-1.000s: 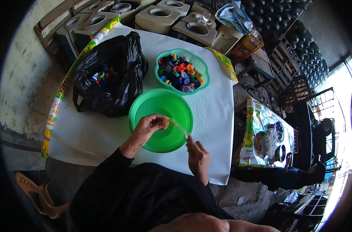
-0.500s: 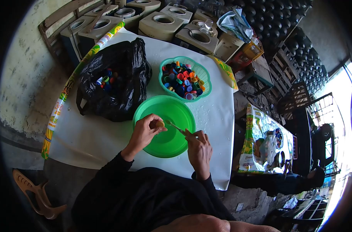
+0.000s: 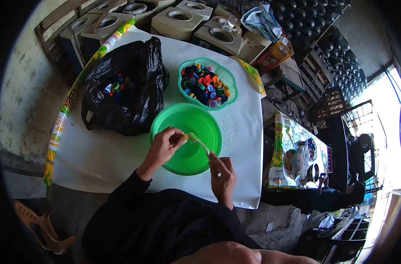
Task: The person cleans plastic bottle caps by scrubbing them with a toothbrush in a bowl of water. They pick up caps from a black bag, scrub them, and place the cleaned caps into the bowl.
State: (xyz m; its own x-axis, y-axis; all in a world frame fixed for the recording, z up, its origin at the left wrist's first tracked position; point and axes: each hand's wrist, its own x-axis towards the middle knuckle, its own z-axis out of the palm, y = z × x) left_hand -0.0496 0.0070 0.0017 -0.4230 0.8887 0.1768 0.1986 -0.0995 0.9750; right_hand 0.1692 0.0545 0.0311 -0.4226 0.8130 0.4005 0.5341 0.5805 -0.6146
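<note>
My left hand (image 3: 161,147) is closed in a pinch around a small yellow bottle cap (image 3: 184,137) above the green basin (image 3: 200,166). A slim pale toothbrush (image 3: 202,145) is gripped by my right hand (image 3: 223,177), at the basin's right rim. Its head meets or nearly meets the cap; contact is hard to tell at this size. Just beyond the basin, a teal plastic basket (image 3: 232,78) holds many coloured bottle caps (image 3: 205,83). To the left, more caps (image 3: 117,86) lie inside an open black plastic bag (image 3: 141,110).
A white sheet with water drops covers the table (image 3: 246,145), its patterned edge rolled up (image 3: 70,97) along the left. Beige machine housings (image 3: 176,22) stand behind. At right, a person (image 3: 325,199) is beside another table (image 3: 277,171). A brown plastic chair (image 3: 42,229) stands lower left.
The toothbrush has swung round so its head is at the cap, and my right hand has turned and shifted slightly left and down. The whole view has shifted a little.
</note>
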